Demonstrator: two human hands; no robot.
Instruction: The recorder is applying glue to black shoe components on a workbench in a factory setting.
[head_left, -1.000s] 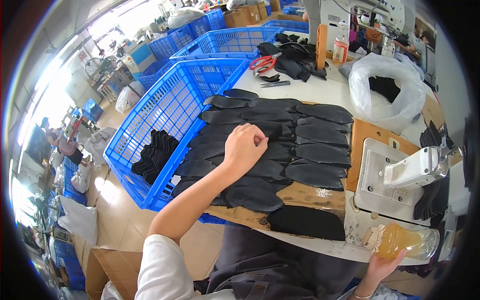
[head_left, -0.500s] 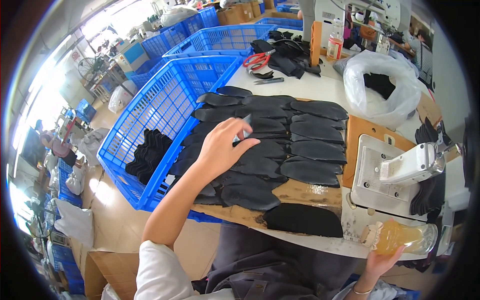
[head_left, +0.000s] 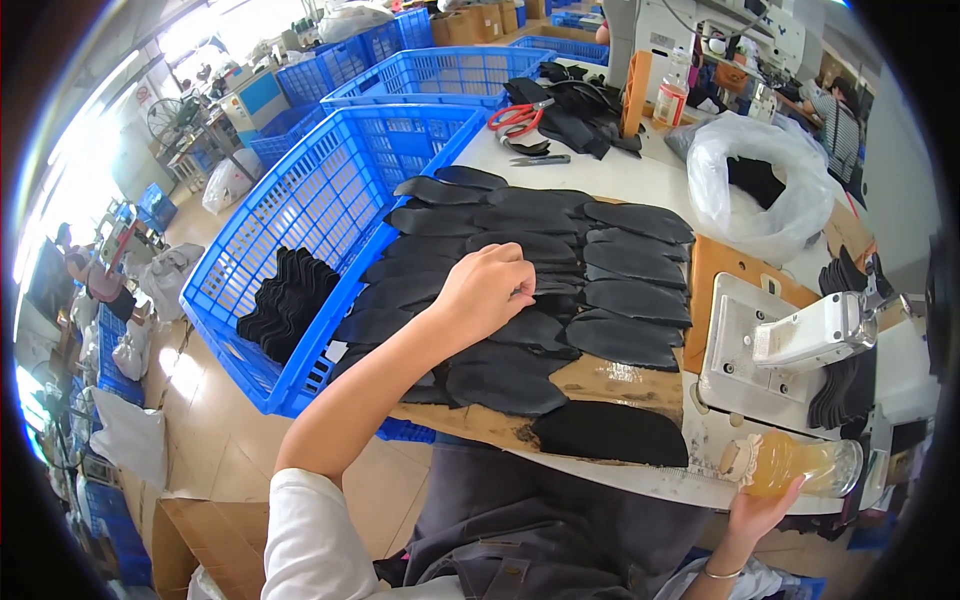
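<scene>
Overlapping black curved pieces point(head_left: 628, 296), smooth and leather-like, lie in rows on a brown board point(head_left: 620, 382). My left hand point(head_left: 486, 292) is closed over the middle rows, its fingertips down at the pieces. Whatever is between these fingers is hidden. At the table's right front edge my right hand point(head_left: 762, 512) grips a glass jar point(head_left: 800, 468) from below. The jar lies on its side, holds a yellowish content, and has pale cloth-like wrapping at its left end. One matte black piece point(head_left: 610, 433) sits alone at the board's near edge.
A blue crate point(head_left: 282, 378) with wavy black pieces point(head_left: 287, 305) stands left of the board. Red-handled scissors point(head_left: 518, 120), small snips point(head_left: 541, 160) and black scraps point(head_left: 585, 112) lie behind. A sewing machine arm point(head_left: 812, 335) and a white plastic bag point(head_left: 715, 190) are at right.
My left hand has moved right and turned its fingertips down. The blue-grey thing that showed between its fingers is out of sight. The right hand still grips the jar.
</scene>
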